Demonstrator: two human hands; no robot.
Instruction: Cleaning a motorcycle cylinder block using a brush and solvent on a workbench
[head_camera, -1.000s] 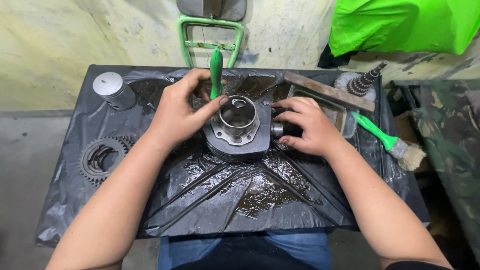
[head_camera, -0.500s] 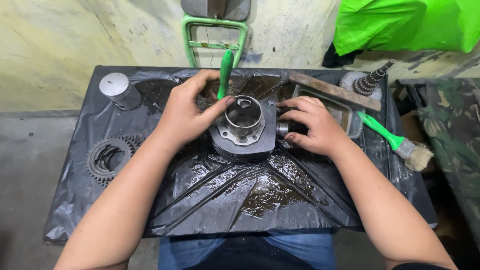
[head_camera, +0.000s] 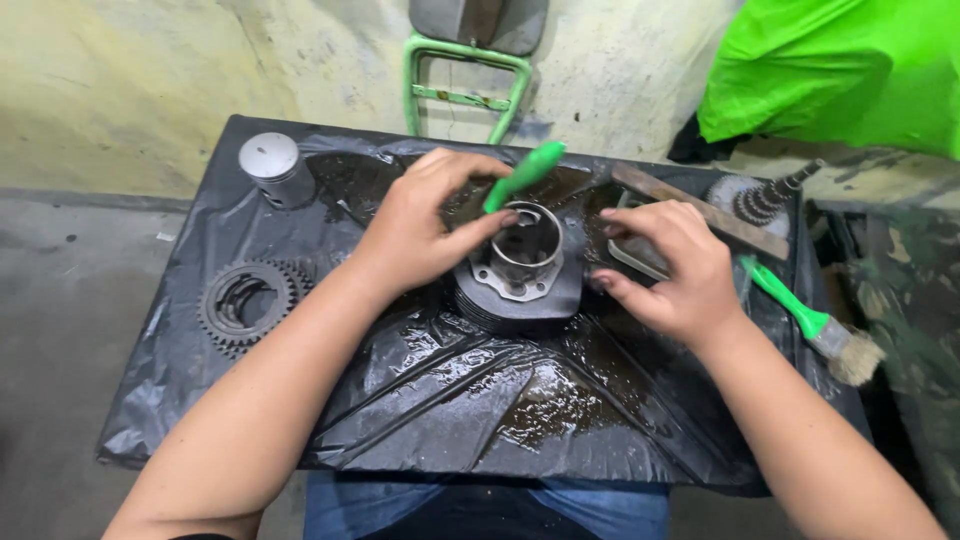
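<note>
Black plastic sheet (head_camera: 420, 400), wet and oily, covers the table and lies in creased folds closest to the person. Just past the folds sits the cylinder (head_camera: 520, 280), a finned metal engine part, upright in the middle of the sheet with its bore facing up. The left hand (head_camera: 425, 235) is closed round a green-handled brush (head_camera: 525, 175), fingers curled on the handle, the working end dipped into the bore. The right hand (head_camera: 665, 265) is half open, fingertips against the cylinder's right side, holding nothing else.

To do this well, I judge the right hand should brace the cylinder firmly, since the sheet looks slippery and the part could slide or tip under the brush's push. Short strokes round the bore wall, with the handle kept fairly steep, would probably reach all of it without scraping the rim.

To the left lies a toothed gear (head_camera: 245, 300), well apart from the hands. To the right, a second brush (head_camera: 815, 325) with a green handle and pale bristles rests near the sheet's edge; the right elbow could knock it off. Farther back, a grey piston (head_camera: 272, 168) stands at the left corner, a wooden strip (head_camera: 700, 205) lies behind the right hand, and a geared shaft (head_camera: 765, 195) sits beyond it. A green metal frame (head_camera: 465, 85) leans against the wall, and a green cloth (head_camera: 840, 75) hangs at the far right. Nothing blocks the cylinder itself.
</note>
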